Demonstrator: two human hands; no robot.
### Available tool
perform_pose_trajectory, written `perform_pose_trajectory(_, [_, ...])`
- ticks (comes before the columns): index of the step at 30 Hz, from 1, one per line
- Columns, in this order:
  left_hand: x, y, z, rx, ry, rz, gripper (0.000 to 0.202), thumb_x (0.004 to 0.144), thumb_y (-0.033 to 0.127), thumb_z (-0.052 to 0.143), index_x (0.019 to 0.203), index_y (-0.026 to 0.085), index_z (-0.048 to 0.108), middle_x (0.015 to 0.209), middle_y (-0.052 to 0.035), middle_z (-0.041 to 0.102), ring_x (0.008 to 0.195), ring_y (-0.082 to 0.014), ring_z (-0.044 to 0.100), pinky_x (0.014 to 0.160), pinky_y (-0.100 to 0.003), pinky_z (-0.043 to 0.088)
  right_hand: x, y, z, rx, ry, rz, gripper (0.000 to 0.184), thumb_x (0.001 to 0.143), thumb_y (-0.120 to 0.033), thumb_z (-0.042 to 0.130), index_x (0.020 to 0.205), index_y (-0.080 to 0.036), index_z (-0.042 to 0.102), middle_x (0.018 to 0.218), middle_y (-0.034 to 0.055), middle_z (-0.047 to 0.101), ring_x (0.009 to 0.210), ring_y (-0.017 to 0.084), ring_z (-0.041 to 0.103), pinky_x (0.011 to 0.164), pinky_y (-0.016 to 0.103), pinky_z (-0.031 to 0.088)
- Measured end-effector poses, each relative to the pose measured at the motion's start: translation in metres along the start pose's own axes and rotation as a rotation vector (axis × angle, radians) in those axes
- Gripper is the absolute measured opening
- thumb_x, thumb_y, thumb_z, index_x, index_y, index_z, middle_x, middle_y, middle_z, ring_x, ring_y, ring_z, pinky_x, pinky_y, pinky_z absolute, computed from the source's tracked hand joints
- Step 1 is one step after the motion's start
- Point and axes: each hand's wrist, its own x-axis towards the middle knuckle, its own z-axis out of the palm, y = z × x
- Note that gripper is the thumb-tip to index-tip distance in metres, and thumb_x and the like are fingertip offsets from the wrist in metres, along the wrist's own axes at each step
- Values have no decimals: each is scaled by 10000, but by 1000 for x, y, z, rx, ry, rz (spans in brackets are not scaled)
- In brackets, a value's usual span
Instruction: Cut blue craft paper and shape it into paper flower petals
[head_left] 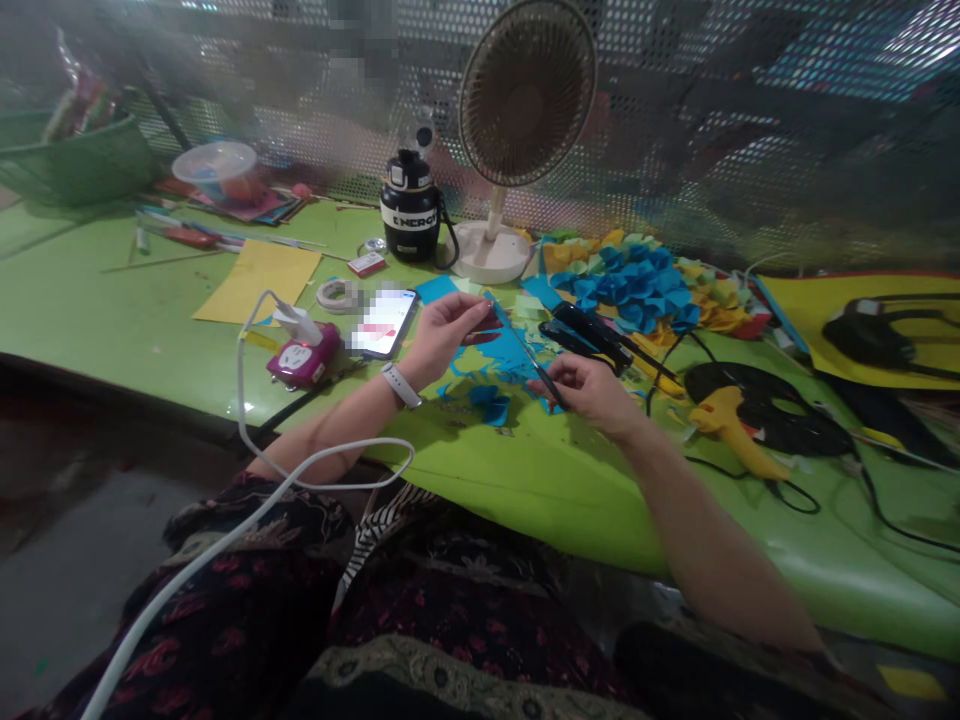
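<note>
My right hand (592,395) is closed around the dark handles of a pair of scissors (523,348). The blades point up and left, toward my other hand. Thumb and fingertips of my left hand (452,328) pinch a small piece of blue paper (490,296) by the blade tips; its shape is mostly hidden. Under both hands lie blue paper scraps (510,368). Closer to the table's front edge sits a curled blue paper piece (489,404). A black stapler (592,335) rests just beyond my right hand.
Left of my hands are a phone (385,322), a tape roll (337,295) and a purple plug adapter (304,355) with a white cable. A fan (491,250) and black bottle (411,210) stand behind. Rightward are blue and yellow paper petals (637,285) and a yellow glue gun (731,430).
</note>
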Motion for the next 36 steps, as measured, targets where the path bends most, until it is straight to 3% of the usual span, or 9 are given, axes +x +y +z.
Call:
perform_pose_trajectory(11, [7,-6,-7,-20,18,-7,338,786,480,792,863,170,681,814,-40,753,763,-145,746,753,-280,628,1,3,0,-5,14,-9,620,461,-680,881,654,-196,545,532,-49,524,496,96,480,469,238,354])
perform_pose_trajectory(29, [5,-3,-5,-25,-16,-42,307,760,428,822,852,165,694,833,-43,759,745,-142,750,712,-260,619,1,3,0,-68,-12,-40,556,539,-664,858,687,-207,579,568,-25,571,517,121,517,475,260,378])
perform_pose_trajectory(36, [4,-4,-5,-15,-41,-17,286,781,419,806,863,161,715,863,-66,765,781,-167,759,749,-304,627,1,3,1,-43,-7,-22,566,513,-656,873,688,-206,576,558,-29,561,514,118,510,480,259,372])
